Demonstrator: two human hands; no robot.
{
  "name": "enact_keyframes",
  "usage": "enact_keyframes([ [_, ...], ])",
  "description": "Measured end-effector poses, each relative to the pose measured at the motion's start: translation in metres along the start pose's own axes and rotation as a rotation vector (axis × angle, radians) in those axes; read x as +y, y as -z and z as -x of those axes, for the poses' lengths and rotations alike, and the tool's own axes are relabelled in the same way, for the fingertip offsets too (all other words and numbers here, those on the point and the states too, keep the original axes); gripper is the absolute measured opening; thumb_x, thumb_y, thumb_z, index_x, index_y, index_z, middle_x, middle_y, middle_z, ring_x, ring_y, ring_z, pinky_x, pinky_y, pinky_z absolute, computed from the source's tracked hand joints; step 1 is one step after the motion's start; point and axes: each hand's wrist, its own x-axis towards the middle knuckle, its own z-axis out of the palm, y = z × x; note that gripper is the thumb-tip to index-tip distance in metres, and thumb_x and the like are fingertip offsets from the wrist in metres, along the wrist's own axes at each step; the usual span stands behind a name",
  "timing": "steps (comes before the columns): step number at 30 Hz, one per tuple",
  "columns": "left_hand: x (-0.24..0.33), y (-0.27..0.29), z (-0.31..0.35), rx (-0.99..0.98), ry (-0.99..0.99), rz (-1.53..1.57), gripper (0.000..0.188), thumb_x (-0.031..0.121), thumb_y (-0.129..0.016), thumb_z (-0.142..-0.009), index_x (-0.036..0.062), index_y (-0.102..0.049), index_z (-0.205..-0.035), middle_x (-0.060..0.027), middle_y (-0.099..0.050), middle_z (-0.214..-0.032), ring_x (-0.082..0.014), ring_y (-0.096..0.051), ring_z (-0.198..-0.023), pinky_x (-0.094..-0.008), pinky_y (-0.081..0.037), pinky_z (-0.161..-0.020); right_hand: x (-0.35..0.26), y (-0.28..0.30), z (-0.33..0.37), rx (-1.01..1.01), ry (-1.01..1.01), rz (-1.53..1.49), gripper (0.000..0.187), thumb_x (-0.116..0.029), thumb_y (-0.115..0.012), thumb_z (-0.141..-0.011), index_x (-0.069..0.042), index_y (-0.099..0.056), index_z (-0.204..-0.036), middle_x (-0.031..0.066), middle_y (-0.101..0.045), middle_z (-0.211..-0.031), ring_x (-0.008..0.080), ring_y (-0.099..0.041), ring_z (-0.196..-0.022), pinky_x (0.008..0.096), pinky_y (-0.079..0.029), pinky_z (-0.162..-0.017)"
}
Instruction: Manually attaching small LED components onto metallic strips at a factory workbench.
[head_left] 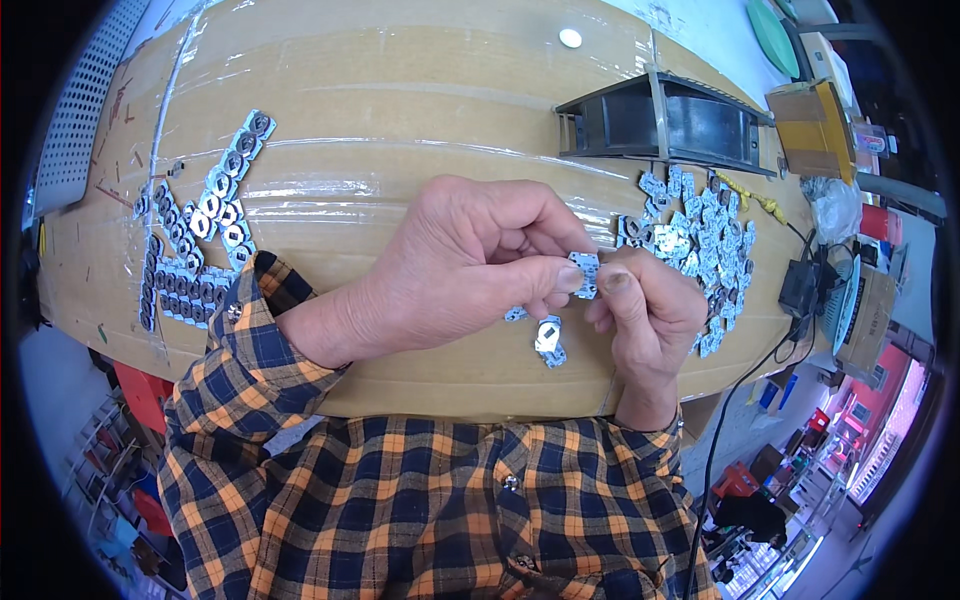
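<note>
Between my hands is a small pale circuit board (584, 274) with dark components. My left hand (470, 255) pinches its left side between thumb and forefinger. The thumb and curled fingers of my right hand (650, 305) close on its right edge. Just below, a few more small boards (549, 338) lie on the cardboard-covered table (390, 110), partly overlapping. A heap of loose boards (712, 245) spreads to the right of my right hand. Off to the left, boards with round dark parts (190, 288) lie in lines and rows.
A black plastic frame (665, 122) lies at the back right, near a white round piece (570, 38). Beyond the heap are a yellow cord (752, 197), a black adapter (798, 287) with cable, and boxes (812, 125). A white perforated basket (85, 125) borders the far left.
</note>
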Motion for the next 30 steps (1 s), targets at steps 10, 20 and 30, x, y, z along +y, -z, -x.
enact_keyframes([
  [10,0.000,0.001,0.001,-0.041,-0.015,-0.041,0.013,-0.002,-0.063,-0.089,-0.0067,-0.064,-0.101,-0.0092,-0.068,-0.084,-0.0097,-0.066,-0.073,-0.0209,-0.056,-0.064,0.002,-0.001,-0.001,-0.038,0.060,0.023,0.034,-0.021,-0.056,-0.098,0.000,-0.061,-0.072,0.0022,-0.056,-0.057,0.0045,-0.046,-0.045,0.0194,-0.031,-0.041],
  [20,-0.002,0.000,0.000,-0.051,-0.035,0.044,0.018,0.001,-0.063,-0.092,-0.0071,-0.064,-0.108,-0.0139,-0.070,-0.091,-0.0138,-0.070,-0.076,-0.0236,-0.059,-0.063,-0.001,-0.007,0.002,-0.072,-0.333,-0.629,0.038,-0.025,-0.050,-0.102,-0.002,-0.056,-0.072,-0.0011,-0.047,-0.050,0.0038,-0.037,-0.039,0.0202,-0.026,-0.037],
  [30,-0.003,-0.004,0.002,0.077,-0.375,-0.473,0.018,0.001,-0.072,-0.084,-0.0027,-0.066,-0.100,-0.0088,-0.071,-0.090,-0.0120,-0.070,-0.077,-0.0213,-0.056,-0.066,-0.002,-0.009,0.002,0.069,-0.396,-0.479,0.035,-0.022,-0.050,-0.102,-0.004,-0.051,-0.073,-0.0014,-0.041,-0.049,0.0053,-0.034,-0.037,0.0220,-0.030,-0.035],
])
